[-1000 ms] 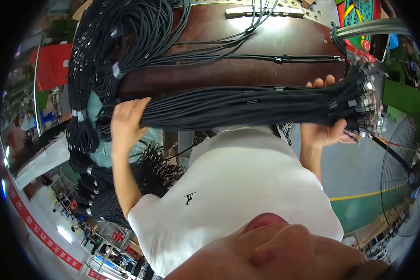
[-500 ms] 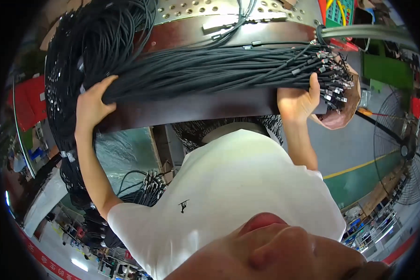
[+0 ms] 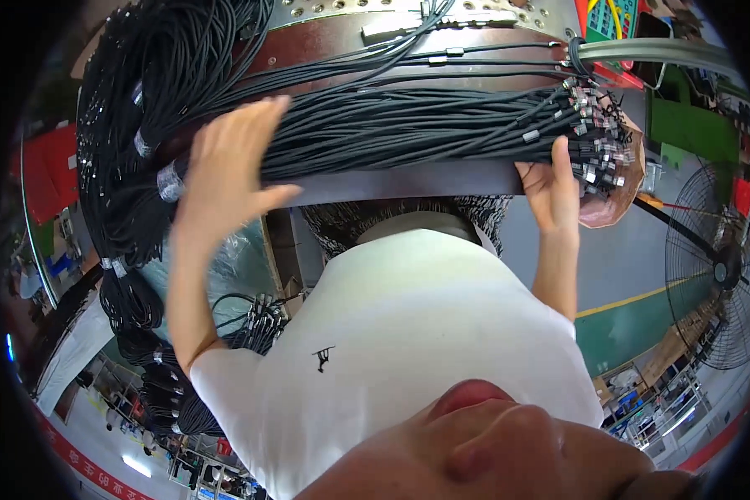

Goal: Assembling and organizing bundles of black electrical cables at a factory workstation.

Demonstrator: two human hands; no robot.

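A thick bundle of black cables (image 3: 408,125) lies lengthwise across the dark brown tabletop (image 3: 442,177). Small metal-tipped connectors (image 3: 604,157) fan out at its right end. My left hand (image 3: 229,171), a little blurred, is over the bundle's left part, with fingers stretched and thumb held apart. At the other end, my right hand (image 3: 554,192) cups the cables just short of the connectors. Its thumb points up along the near side, and its fingers curl in under the bundle, partly hidden.
Coiled black cables with clear wraps (image 3: 171,182) are heaped at the left and hang down. A perforated metal plate (image 3: 350,10) lies at the back. A curved metal bar (image 3: 658,50) extends to the right. A floor fan (image 3: 725,271) stands at the right.
My left hand has moved right and inward across the cables. My right hand has shifted slightly right, its fingers curling more. Several cables behind the bundle now lie apart from it.
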